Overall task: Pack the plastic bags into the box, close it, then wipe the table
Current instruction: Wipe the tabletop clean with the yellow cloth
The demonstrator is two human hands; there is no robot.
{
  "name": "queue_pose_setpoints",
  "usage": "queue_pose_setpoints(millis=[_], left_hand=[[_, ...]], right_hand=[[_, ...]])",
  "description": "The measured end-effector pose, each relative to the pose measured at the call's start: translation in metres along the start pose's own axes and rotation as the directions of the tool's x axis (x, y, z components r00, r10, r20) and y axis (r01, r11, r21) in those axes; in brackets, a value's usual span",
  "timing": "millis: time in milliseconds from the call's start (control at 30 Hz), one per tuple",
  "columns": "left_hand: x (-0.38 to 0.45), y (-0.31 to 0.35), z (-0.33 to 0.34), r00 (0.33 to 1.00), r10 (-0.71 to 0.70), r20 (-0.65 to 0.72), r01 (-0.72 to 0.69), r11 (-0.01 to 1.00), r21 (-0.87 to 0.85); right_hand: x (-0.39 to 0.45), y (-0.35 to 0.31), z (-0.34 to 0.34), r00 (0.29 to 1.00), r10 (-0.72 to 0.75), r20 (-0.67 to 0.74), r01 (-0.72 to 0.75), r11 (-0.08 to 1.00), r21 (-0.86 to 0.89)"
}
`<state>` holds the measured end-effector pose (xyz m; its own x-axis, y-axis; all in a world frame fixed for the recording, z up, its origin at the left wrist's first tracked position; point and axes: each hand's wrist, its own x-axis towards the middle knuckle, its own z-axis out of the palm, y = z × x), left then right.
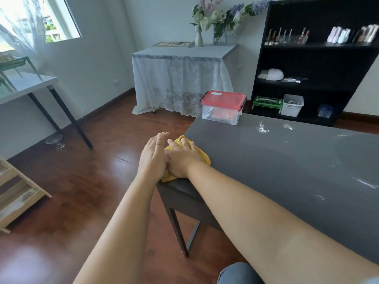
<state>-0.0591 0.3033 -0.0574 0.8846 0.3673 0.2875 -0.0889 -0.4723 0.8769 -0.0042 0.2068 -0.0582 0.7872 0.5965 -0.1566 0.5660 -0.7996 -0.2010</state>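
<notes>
A clear plastic box (221, 111) with a red lid stands closed at the far left corner of the grey table (276, 160). Something pinkish shows through its wall. My right hand (180, 158) lies flat, palm down, pressing a yellow cloth (202, 155) onto the table's left edge. My left hand (152, 155) hovers just off that edge, fingers together and held upright beside the right hand, holding nothing. White smears and crumbs (262, 128) mark the tabletop farther right.
A lace-covered table (182, 78) with flower vases stands behind. A black shelf unit (311, 64) is at the back right. A white side table (30, 85) is at left, a glass dish (55, 140) on the wooden floor beneath it.
</notes>
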Motion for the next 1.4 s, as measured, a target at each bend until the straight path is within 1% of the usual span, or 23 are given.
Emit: queue_pose_setpoints(millis=[67, 100, 233, 333, 400, 467, 600, 733, 800, 900, 967, 1033, 1100, 1167, 1300, 1400], left_hand=[[-0.002, 0.003, 0.014, 0.995, 0.093, 0.019, -0.095, 0.99, 0.108], [-0.003, 0.003, 0.02, 0.993, 0.115, 0.022, -0.117, 0.985, 0.13], [-0.003, 0.002, 0.037, 0.992, 0.12, 0.049, -0.126, 0.981, 0.148], [-0.007, 0.01, 0.049, 0.981, 0.177, 0.075, -0.188, 0.964, 0.19], [-0.012, 0.019, 0.059, 0.969, 0.233, 0.085, -0.245, 0.95, 0.193], [-0.017, 0.028, 0.071, 0.959, 0.248, 0.135, -0.274, 0.935, 0.225], [-0.031, 0.047, 0.098, 0.929, 0.192, 0.316, -0.292, 0.904, 0.311], [-0.057, 0.063, 0.122, 0.882, 0.197, 0.427, -0.366, 0.859, 0.358], [-0.071, 0.068, 0.13, 0.865, 0.199, 0.461, -0.406, 0.818, 0.407], [-0.093, 0.077, 0.144, 0.836, 0.231, 0.497, -0.473, 0.763, 0.44], [-0.104, 0.083, 0.151, 0.834, 0.254, 0.49, -0.494, 0.739, 0.458], [-0.111, 0.084, 0.153, 0.849, 0.261, 0.46, -0.486, 0.728, 0.484], [-0.113, 0.082, 0.153, 0.868, 0.259, 0.424, -0.464, 0.725, 0.509], [-0.114, 0.081, 0.153, 0.888, 0.261, 0.379, -0.437, 0.738, 0.514], [-0.114, 0.082, 0.153, 0.909, 0.243, 0.338, -0.397, 0.75, 0.529], [-0.112, 0.08, 0.153, 0.929, 0.171, 0.33, -0.333, 0.776, 0.536]], right_hand=[[0.008, 0.02, -0.006, 0.997, 0.079, -0.003, -0.079, 0.996, 0.036], [0.01, 0.031, -0.007, 0.993, 0.118, -0.014, -0.117, 0.991, 0.06], [0.007, 0.073, -0.012, 0.956, 0.284, -0.069, -0.274, 0.954, 0.125], [-0.011, 0.102, -0.009, 0.926, 0.366, -0.094, -0.353, 0.926, 0.133], [-0.03, 0.121, -0.004, 0.909, 0.399, -0.118, -0.383, 0.914, 0.133], [-0.053, 0.139, 0.0, 0.892, 0.434, -0.129, -0.417, 0.899, 0.137], [-0.107, 0.171, 0.0, 0.871, 0.476, -0.122, -0.464, 0.879, 0.113], [-0.168, 0.192, 0.005, 0.868, 0.483, -0.112, -0.474, 0.875, 0.099], [-0.196, 0.2, 0.009, 0.871, 0.475, -0.124, -0.466, 0.88, 0.093], [-0.238, 0.213, 0.013, 0.856, 0.497, -0.14, -0.49, 0.868, 0.085], [-0.262, 0.218, 0.017, 0.837, 0.524, -0.156, -0.518, 0.851, 0.08], [-0.277, 0.219, 0.021, 0.821, 0.543, -0.175, -0.539, 0.839, 0.075], [-0.282, 0.216, 0.025, 0.827, 0.535, -0.174, -0.533, 0.844, 0.062], [-0.276, 0.212, 0.024, 0.857, 0.491, -0.155, -0.486, 0.871, 0.073], [-0.235, 0.201, 0.012, 0.949, 0.287, -0.133, -0.277, 0.957, 0.087], [-0.188, 0.198, 0.002, 0.975, 0.189, -0.115, -0.18, 0.98, 0.087]])
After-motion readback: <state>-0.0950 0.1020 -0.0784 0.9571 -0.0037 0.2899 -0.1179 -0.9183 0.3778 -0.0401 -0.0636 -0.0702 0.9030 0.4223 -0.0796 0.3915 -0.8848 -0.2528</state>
